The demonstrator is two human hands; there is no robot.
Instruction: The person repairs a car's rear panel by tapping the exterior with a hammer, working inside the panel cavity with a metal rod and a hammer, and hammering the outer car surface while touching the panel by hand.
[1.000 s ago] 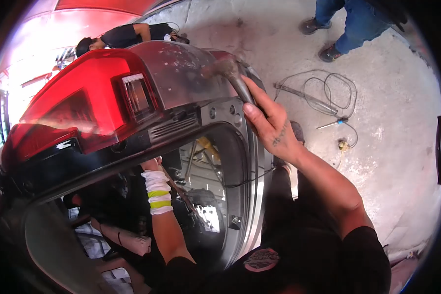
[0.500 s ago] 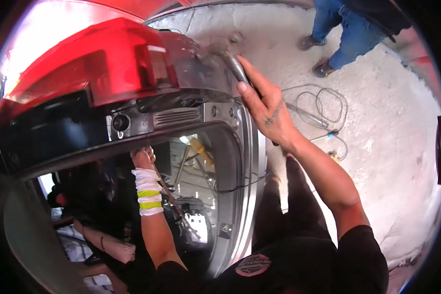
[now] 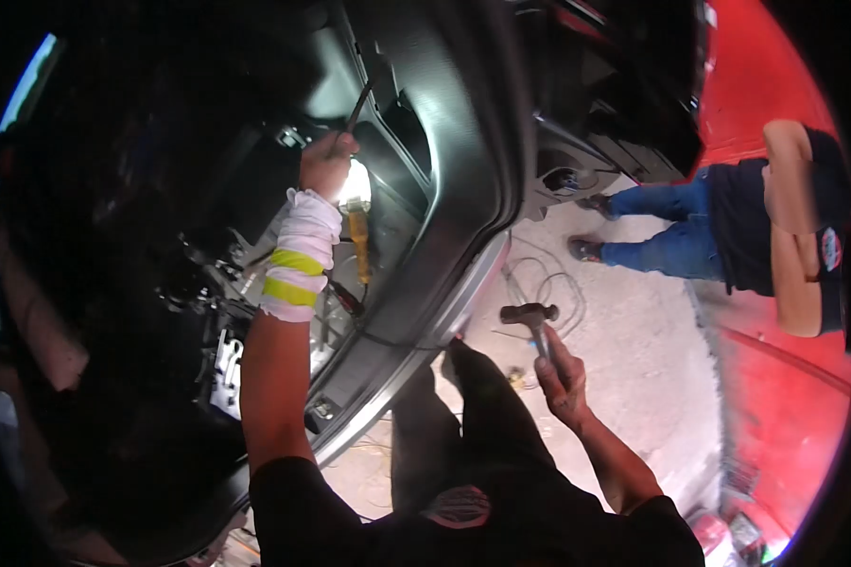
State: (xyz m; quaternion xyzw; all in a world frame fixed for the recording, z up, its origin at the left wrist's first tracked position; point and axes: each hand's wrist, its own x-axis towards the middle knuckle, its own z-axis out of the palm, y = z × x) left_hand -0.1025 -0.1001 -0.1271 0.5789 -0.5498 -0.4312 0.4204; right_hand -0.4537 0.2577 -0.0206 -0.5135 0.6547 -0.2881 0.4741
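Inside the vehicle opening, my left hand (image 3: pixel 326 165) is closed round a thin dark metal bar (image 3: pixel 360 106), which points up toward the inner side panel (image 3: pixel 459 128). A white wrap with yellow bands covers that wrist. Just right of this hand, a lit work lamp (image 3: pixel 358 222) with a yellow handle shines on the panel. Outside the body, my right hand (image 3: pixel 564 383) grips a ball-peen hammer (image 3: pixel 529 314) by its handle, head up, apart from the vehicle.
Another person (image 3: pixel 728 222) in jeans stands at the right with arms folded. A cable (image 3: pixel 548 274) lies coiled on the pale floor (image 3: pixel 624 350). The door sill (image 3: pixel 444 331) runs between my hands. Metal parts (image 3: pixel 227 364) lie inside the vehicle at the left.
The view has turned and leaned into the vehicle. My right hand has moved the hammer away from the outer body panel. My left hand's bar now points up toward the inner side panel.
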